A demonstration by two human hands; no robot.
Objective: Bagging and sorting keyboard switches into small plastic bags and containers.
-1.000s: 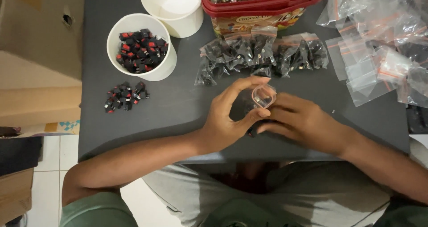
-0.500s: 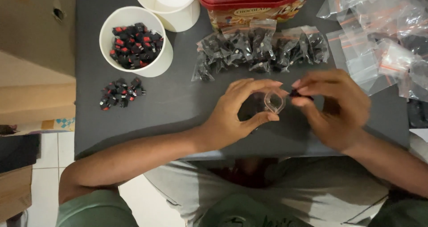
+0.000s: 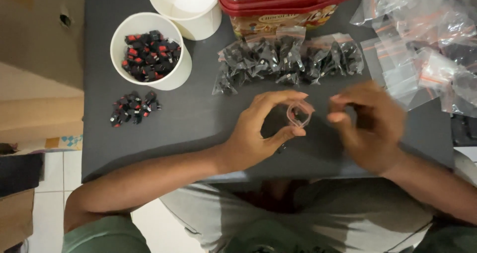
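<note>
The dark counter [image 3: 198, 124] fills the view. At 12 o'clock stands a red tub [image 3: 293, 4], with a row of filled bags [image 3: 288, 59] lying just below it. A loose heap of clear bags [image 3: 427, 39] sits at 2 o'clock. At 10 o'clock a white cup [image 3: 149, 51] holds black-and-red parts, an empty cup [image 3: 191, 7] stands just beside it, and a small pile of parts [image 3: 133, 108] lies at 9 o'clock.

Near the centre, the left hand [image 3: 258, 133] pinches a small clear bag [image 3: 299, 114] between thumb and fingertips, keeping its mouth open above the counter. The right hand [image 3: 370, 126] hovers at 3 o'clock of the bag, apart from it, blurred, fingers curled; I cannot tell whether it holds a part.

The likely trouble: the bag is thin and held only at its rim, so a loosened pinch could let the mouth fold shut or the bag slip. A part pushed off-centre could miss the opening and roll off the near edge.
</note>
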